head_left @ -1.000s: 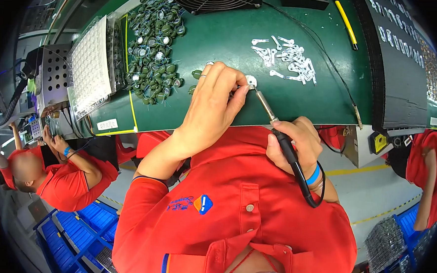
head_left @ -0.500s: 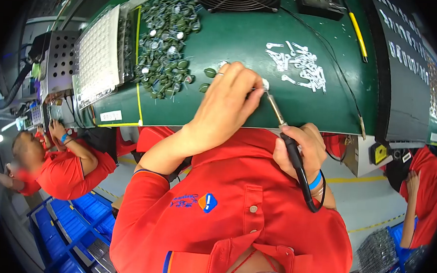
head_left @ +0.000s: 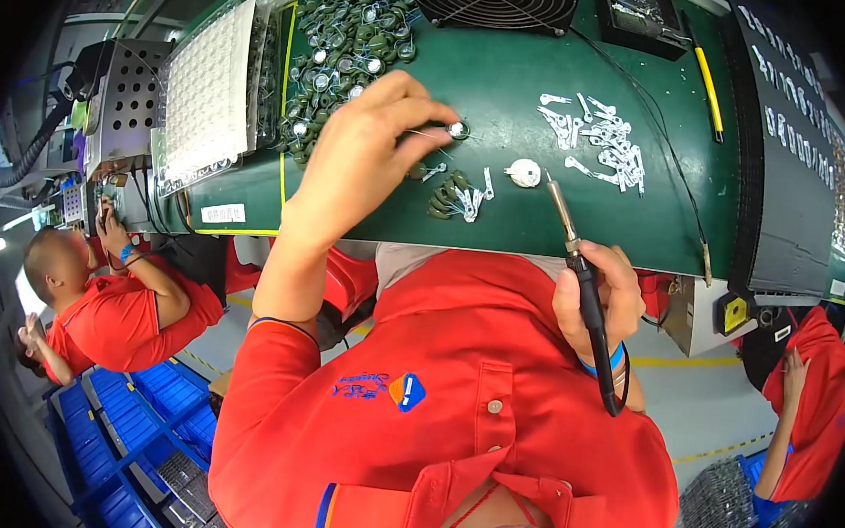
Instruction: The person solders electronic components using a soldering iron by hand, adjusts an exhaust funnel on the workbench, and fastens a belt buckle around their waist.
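My right hand grips a soldering iron by its black handle, its metal tip pointing up beside a round white piece on the green bench. My left hand is raised over the bench, thumb and forefinger closed at a small round part with thin wires. Below that hand lie several green discs with white tabs. A large pile of green wired discs is at the upper left. Loose white metal tabs lie scattered on the right.
A black fan stands at the back, with a dark box beside it. A yellow pen-like tool and a thin cable lie on the right. White trays are stacked at left. Co-workers in red sit on both sides.
My left hand has moved left and up, away from the round white piece, which now lies uncovered near the iron's tip. The green discs with tabs have come into view.
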Action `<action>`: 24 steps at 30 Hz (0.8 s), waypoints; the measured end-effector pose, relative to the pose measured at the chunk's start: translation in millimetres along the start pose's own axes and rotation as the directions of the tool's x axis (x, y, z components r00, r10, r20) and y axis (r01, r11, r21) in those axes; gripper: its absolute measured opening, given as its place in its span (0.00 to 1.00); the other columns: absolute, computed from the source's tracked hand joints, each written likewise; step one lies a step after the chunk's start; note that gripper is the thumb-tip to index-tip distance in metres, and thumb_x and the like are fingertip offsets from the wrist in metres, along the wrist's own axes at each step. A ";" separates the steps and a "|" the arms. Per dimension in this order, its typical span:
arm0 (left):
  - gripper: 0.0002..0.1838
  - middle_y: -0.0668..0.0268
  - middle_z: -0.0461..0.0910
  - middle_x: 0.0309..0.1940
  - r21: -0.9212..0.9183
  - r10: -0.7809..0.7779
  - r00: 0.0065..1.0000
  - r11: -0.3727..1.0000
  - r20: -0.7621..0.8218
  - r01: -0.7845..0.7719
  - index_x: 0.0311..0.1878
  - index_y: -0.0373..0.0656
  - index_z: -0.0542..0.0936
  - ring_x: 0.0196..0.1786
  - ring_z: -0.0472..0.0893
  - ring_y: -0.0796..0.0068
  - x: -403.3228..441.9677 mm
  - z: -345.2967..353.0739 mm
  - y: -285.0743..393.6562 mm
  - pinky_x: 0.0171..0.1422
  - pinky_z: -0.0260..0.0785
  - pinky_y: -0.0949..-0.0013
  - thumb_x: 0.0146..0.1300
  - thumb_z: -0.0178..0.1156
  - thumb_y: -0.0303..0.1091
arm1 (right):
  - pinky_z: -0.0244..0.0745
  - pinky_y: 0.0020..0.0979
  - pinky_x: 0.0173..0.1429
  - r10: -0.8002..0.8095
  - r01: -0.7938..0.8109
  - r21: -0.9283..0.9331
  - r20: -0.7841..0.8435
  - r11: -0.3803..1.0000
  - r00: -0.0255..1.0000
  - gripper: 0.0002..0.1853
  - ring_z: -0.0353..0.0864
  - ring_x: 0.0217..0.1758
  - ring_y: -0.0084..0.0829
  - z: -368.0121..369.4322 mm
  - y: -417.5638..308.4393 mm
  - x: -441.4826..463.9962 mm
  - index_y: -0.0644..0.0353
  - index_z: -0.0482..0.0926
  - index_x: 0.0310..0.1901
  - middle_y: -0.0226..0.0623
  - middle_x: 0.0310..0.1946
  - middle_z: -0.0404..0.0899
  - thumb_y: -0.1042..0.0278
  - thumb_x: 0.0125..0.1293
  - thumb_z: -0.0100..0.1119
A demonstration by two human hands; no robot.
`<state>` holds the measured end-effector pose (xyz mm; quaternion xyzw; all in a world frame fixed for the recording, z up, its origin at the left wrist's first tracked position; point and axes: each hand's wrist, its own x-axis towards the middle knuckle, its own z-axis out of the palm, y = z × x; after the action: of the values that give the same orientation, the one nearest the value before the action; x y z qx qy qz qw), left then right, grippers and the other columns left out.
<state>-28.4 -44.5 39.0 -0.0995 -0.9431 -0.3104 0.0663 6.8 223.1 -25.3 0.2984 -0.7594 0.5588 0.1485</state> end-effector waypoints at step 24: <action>0.14 0.63 0.81 0.31 -0.379 0.182 0.982 0.913 0.045 -0.152 0.45 0.42 0.83 0.35 0.81 0.64 -26.6 41.2 41.6 0.40 0.73 0.64 0.55 0.69 0.31 | 0.75 0.25 0.44 0.342 -0.371 0.289 0.148 0.882 0.928 0.26 0.81 0.39 0.26 11.5 -11.2 23.6 0.64 0.67 0.60 0.42 0.36 0.82 0.84 0.61 0.64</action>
<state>4.3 9.0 24.9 -0.2028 -0.8565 -0.4733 0.0349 -3.4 203.3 -7.4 0.1989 -0.7094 0.6749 -0.0414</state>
